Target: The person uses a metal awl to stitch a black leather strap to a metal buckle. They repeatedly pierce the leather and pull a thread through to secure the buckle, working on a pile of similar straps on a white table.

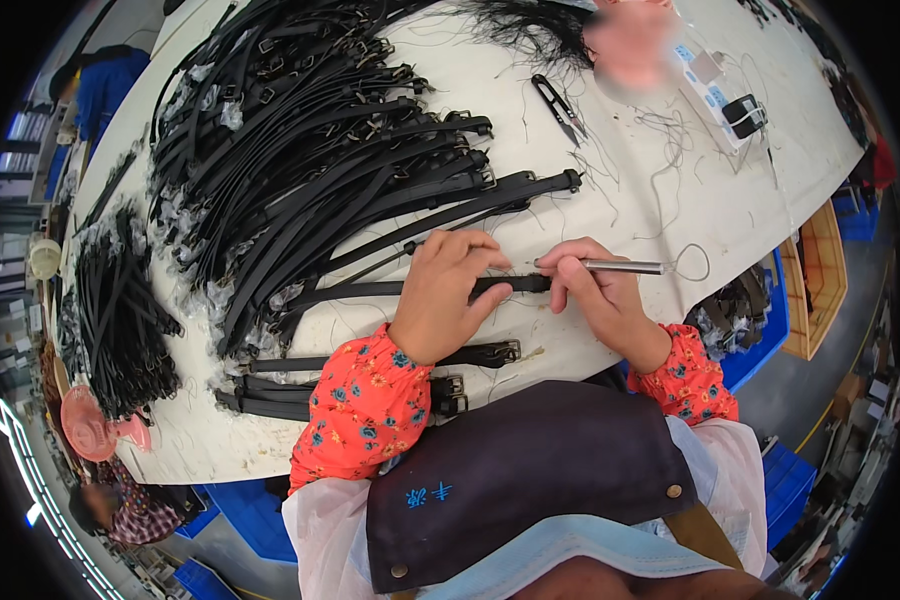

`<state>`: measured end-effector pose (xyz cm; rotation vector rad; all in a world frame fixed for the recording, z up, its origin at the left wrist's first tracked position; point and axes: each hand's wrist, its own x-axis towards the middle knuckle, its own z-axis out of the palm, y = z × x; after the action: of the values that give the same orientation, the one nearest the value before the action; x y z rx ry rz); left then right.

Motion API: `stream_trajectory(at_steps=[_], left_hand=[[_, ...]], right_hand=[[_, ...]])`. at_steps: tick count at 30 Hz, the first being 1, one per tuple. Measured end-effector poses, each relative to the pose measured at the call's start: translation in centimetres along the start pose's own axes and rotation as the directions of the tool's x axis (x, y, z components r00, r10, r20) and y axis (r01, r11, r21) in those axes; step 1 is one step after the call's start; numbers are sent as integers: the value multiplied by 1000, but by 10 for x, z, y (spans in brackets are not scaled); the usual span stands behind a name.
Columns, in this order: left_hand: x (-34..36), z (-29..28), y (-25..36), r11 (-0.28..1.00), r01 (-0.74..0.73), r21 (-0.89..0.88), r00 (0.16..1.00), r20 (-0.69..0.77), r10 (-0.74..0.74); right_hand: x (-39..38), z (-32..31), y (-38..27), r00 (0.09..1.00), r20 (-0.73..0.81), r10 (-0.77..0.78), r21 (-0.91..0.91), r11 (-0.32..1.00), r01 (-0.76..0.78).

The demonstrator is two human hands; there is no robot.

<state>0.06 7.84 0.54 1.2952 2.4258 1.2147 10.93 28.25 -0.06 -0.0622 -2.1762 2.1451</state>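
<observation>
A black belt (pixel 370 291) with a buckle at its right end lies across the table in front of me. My left hand (pixel 440 290) rests over it, fingers bent and apart from the thumb, which lies along the belt. My right hand (pixel 600 295) grips a slim silver pen-like tool (pixel 625 267) between thumb and fingers. Its tip points left, toward my left fingers, just above the belt's buckle end; a thin wire loops from its back end. Whether my left fingers pinch a thread is too small to tell.
Many black buckled belts (pixel 340 170) cover the left and far table; a smaller bundle (pixel 125 310) lies far left. More belts (pixel 480 355) lie nearest me. Thread snips (pixel 557 108), loose threads and a white power strip (pixel 715 100) lie beyond. Blue crates (pixel 765 330) stand right.
</observation>
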Motion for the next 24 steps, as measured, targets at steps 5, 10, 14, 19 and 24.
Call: stream_trajectory(at_steps=[5,10,14,19,24], left_hand=[[-2,2,2,973,-111,204,994,20,109],[-4,7,-5,969,-193,157,980,-9,197],[-3,-1,3,995,61,-73,994,98,-53],[-4,-5,1,958,212,-196,969,173,-179],[-4,-1,-2,957,177,-230,980,129,-150]], right_hand=[[0,-2,4,998,-39,-46,2,999,46],[0,-2,4,999,-21,-47,23,999,48],[-1,-1,1,999,-17,-31,25,999,32],[-1,-4,1,999,32,-23,44,999,21],[3,4,-1,985,1,-171,-181,969,168]])
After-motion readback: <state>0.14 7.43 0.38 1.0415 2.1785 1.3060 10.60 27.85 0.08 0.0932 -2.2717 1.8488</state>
